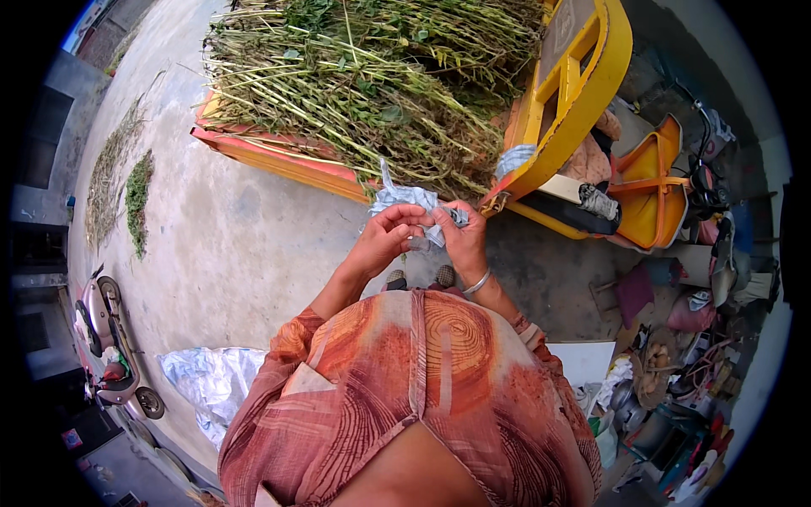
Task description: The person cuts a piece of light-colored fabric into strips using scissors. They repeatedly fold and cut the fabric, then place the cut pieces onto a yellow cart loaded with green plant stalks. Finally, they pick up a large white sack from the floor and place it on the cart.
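Note:
A crumpled piece of light blue-grey cloth (404, 196) is between my two hands, close to the cart's near side. One narrow end of it sticks up like a glove finger, but its exact kind is unclear. My left hand (389, 237) pinches the cloth with bent fingers. From the other side my right hand (464, 242) grips it, thumb and fingers closed; a bracelet circles that wrist. Just beyond lies a heap of cut plant stalks (363, 101) with some green leaves, filling the bed of a yellow and orange cargo cart (287, 160).
A yellow metal frame (604, 76) rises at the cart's right, with another bluish cloth (515, 158) against it. Loose greens (138, 198) lie on the concrete at left, near a parked scooter (114, 346). Behind me are a silvery sheet (211, 380) and household clutter (663, 363).

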{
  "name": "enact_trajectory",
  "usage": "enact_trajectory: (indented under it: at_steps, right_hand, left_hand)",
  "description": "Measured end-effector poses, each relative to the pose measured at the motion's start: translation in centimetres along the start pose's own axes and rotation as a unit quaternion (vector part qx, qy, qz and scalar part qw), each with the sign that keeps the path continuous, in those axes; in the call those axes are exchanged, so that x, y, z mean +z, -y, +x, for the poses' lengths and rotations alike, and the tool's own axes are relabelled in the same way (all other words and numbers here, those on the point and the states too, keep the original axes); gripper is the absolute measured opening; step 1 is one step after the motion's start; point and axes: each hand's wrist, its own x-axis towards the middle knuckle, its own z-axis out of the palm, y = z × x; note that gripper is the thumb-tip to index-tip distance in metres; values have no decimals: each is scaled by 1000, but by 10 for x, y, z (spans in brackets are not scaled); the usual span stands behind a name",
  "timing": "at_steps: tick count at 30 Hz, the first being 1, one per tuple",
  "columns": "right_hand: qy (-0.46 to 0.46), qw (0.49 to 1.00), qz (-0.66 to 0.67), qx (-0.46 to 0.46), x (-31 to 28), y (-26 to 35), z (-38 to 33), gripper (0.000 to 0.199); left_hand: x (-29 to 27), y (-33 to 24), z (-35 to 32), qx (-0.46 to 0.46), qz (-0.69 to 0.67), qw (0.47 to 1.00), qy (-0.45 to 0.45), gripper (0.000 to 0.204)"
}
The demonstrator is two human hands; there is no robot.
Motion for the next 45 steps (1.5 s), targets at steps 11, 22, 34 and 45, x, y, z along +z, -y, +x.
enact_trajectory:
  at_steps: [11, 22, 34, 45]
  right_hand:
    - [-16, 991, 92, 96, 4, 7, -10, 10]
    - [260, 949, -145, -106, -28, 11, -9, 21]
    - [202, 523, -720, 409, -354, -149, -147, 32]
    - [86, 558, -704, 431, -457, -96, -176, 42]
  left_hand:
    - [19, 18, 8, 120, 169, 967, -151, 12]
    - [-7, 21, 32, 51, -56, 958, -276, 13]
    - [-249, -137, -89, 366, -13, 734, -571, 10]
    - [-250, -271, -161, 428, 123, 691, -569, 11]
